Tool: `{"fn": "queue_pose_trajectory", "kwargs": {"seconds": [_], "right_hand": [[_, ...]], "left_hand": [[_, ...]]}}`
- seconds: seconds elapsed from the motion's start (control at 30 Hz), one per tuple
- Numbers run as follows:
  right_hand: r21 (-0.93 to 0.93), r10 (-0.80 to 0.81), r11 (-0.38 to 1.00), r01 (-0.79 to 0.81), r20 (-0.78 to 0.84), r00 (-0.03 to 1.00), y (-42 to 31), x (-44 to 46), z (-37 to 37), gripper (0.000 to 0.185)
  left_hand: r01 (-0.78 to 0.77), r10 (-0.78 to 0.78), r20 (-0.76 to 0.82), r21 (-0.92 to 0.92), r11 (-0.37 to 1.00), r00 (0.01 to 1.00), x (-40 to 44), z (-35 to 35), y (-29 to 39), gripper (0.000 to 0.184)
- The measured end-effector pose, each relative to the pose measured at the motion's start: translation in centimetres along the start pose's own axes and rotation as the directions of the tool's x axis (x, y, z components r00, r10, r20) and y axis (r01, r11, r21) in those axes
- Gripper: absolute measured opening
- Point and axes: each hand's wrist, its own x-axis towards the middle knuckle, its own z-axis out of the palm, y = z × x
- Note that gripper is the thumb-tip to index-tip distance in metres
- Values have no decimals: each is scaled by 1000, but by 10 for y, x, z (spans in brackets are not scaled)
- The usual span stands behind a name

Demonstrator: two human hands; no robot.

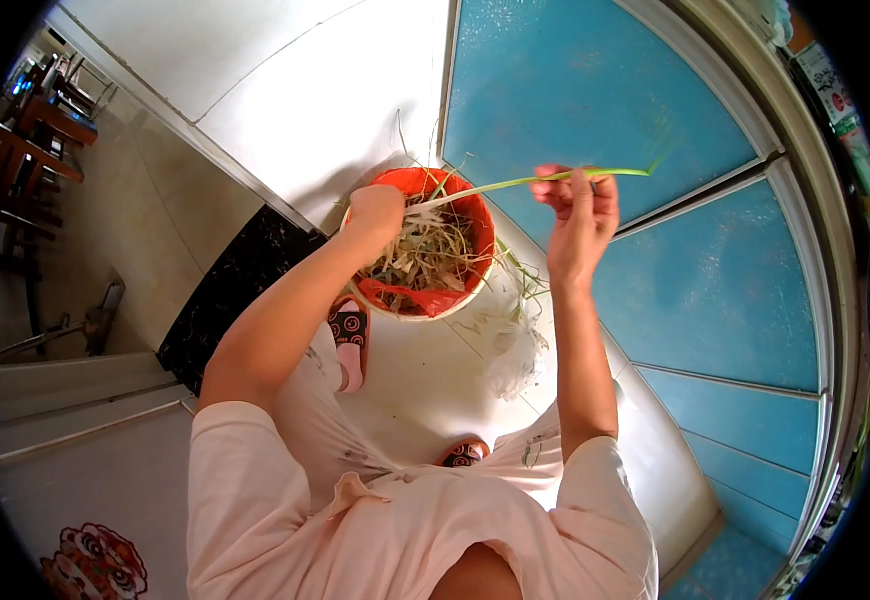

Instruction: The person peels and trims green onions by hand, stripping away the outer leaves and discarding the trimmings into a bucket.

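Observation:
A long scallion point(500, 185), white at one end and green at the other, stretches level above a bin point(484, 275). My left hand point(377, 213) is closed at its white end, over the bin's left rim. Farther right, my right hand point(585, 215) pinches the green part between thumb and fingers, in front of a blue cabinet door. The scallion's green tip bends upward past that hand and looks blurred. Inside the bin, a red bag point(420, 300) lines the wall, and dry scallion trimmings point(425, 250) heap up within it.
A crumpled clear plastic bag point(517, 355) and some green scraps point(525, 280) lie on the floor right of the bin. Blue cabinet doors point(595, 90) line the right side. My slippered foot point(350, 335) is close to the bin. Wooden chairs point(25, 165) stand far left.

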Motion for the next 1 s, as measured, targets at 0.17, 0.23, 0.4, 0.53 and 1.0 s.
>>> {"fn": "queue_pose_trajectory", "kwargs": {"seconds": [0.17, 0.23, 0.4, 0.53, 1.0], "right_hand": [[-5, -1, 1000, 1, -13, 1000, -8, -4, -9, 11], [3, 7, 1000, -7, -25, 1000, -2, -4, -13, 10], [59, 32, 998, -30, -33, 999, 10, -8, -7, 11], [16, 31, 999, -29, -159, 987, -2, -16, -13, 14], [-831, 46, 494, 255, 318, 947, 67, -47, -81, 8]], "left_hand": [[-43, 40, -69, -45, 998, 997, 5, 14, -9, 19], [-206, 144, -285, -203, 957, 948, 1, -5, -3, 28], [-493, 417, -354, -819, 293, 837, -15, -36, 35, 33], [-299, 499, -86, -882, 365, 863, -12, -25, 33, 13], [-418, 508, -1, -568, 709, 862, -11, 22, 42, 21]]}}
